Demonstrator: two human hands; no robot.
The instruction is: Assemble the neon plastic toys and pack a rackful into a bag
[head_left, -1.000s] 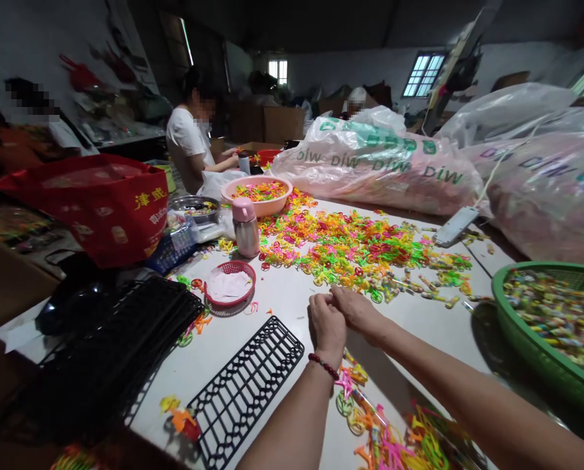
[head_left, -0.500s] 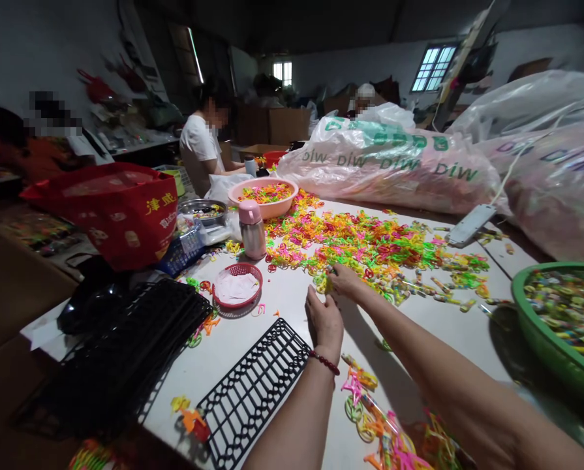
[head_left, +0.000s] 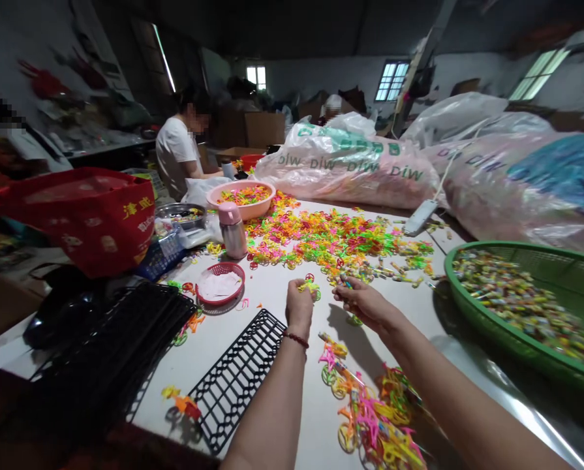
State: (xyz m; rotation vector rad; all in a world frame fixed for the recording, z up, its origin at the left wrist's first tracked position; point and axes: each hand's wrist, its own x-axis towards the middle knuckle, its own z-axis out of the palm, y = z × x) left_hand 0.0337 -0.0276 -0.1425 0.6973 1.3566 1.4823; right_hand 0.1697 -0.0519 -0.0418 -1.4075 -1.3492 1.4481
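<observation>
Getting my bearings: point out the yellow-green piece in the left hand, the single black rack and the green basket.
Yellow-green piece (head_left: 311, 288): head view, its exposed part.
Black rack (head_left: 239, 376): head view, bars near its middle.
Green basket (head_left: 509, 337): head view, its near rim.

yellow-green plastic piece (head_left: 311, 288) | left fingers (head_left: 295, 287) | small bluish piece (head_left: 348, 284) | right fingers (head_left: 346, 294)

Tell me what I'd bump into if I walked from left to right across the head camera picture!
Red shopping bag → small red basket with white papers → left hand holding a yellow-green plastic piece → right hand → big green basket.
</observation>
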